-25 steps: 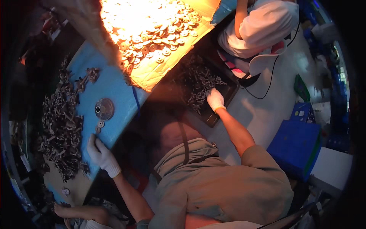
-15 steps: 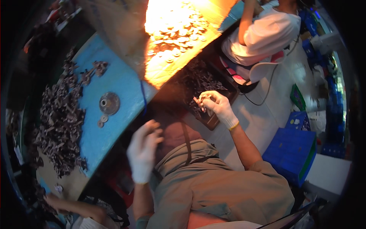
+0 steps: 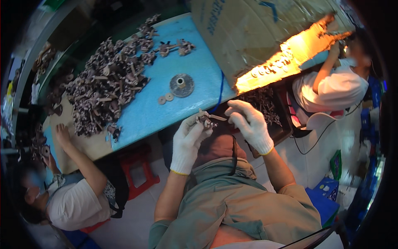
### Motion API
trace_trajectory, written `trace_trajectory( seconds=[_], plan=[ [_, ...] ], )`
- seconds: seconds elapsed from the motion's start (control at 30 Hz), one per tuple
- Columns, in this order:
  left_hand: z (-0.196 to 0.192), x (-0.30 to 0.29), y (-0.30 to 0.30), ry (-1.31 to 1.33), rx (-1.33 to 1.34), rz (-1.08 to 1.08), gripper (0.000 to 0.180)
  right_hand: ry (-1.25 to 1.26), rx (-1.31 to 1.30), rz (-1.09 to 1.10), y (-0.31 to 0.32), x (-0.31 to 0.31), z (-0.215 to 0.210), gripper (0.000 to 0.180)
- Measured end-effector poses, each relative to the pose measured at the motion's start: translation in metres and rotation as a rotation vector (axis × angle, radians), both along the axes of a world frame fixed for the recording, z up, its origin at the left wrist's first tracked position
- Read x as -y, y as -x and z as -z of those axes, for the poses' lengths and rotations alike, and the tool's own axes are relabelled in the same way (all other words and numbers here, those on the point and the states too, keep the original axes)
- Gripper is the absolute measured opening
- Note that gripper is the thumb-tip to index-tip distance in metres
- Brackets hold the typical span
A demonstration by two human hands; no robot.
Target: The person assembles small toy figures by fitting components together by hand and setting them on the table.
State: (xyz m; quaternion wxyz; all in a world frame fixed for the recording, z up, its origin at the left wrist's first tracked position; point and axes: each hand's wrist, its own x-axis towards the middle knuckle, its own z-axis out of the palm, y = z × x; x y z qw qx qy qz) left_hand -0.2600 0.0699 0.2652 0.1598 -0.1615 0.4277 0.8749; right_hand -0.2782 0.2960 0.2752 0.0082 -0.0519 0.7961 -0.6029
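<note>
In front of my lap, my left hand (image 3: 188,143), in a white knit glove, pinches a small brown-grey part (image 3: 206,121) with a pale blade-like arm sticking out to the right. The part's exact kind cannot be made out. Just right of it is my right hand (image 3: 251,124), gloved the same way, its fingers bent but apart, close to the tip of that arm. Nothing shows in its grip. Beyond them on the blue tabletop (image 3: 166,118) stands a round metal disc with a raised hub (image 3: 181,85), beside two small pale washers (image 3: 165,98).
A large heap of similar parts (image 3: 110,85) covers the table's left. A cardboard sheet (image 3: 236,37) shields a brightly lit area with rings. Co-workers sit at left (image 3: 78,199) and right (image 3: 327,87). A bin of dark parts (image 3: 267,110) and a red stool (image 3: 139,170) are below.
The view has swung, so the table sits more to the right. The small part has passed from my right hand to my left, and both hands have come together.
</note>
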Motion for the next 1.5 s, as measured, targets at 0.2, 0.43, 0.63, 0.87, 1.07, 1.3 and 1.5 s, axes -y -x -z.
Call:
trace_trajectory(
  seconds=[0.2,0.43,0.63,0.87,1.07,1.3,1.5],
  plan=[
    [-0.003,0.011,0.000,-0.047,-0.015,-0.059,0.037,-0.157,-0.132,-0.050,0.001,0.014,-0.024,0.039],
    [0.006,0.012,0.002,-0.052,-0.005,-0.100,0.039,-0.761,-0.659,-0.407,0.030,0.057,-0.055,0.055],
    [-0.011,0.004,0.003,0.354,-0.082,-0.135,0.040,-0.802,-0.557,-0.483,0.049,0.074,-0.026,0.047],
    [-0.019,0.013,0.008,0.436,-0.250,-0.030,0.040,-0.472,-0.260,-0.397,0.060,0.066,-0.014,0.048],
    [-0.003,0.044,0.022,0.713,-0.352,-0.109,0.033,-0.174,0.292,-0.198,0.082,0.069,-0.027,0.044],
    [0.003,0.056,0.083,1.445,-0.793,-0.284,0.043,-0.491,-0.143,-0.184,0.141,0.091,-0.024,0.044],
    [0.009,0.076,0.093,1.575,-0.762,-0.187,0.045,-0.551,-0.049,-0.247,0.143,0.091,-0.041,0.050]
  ],
)
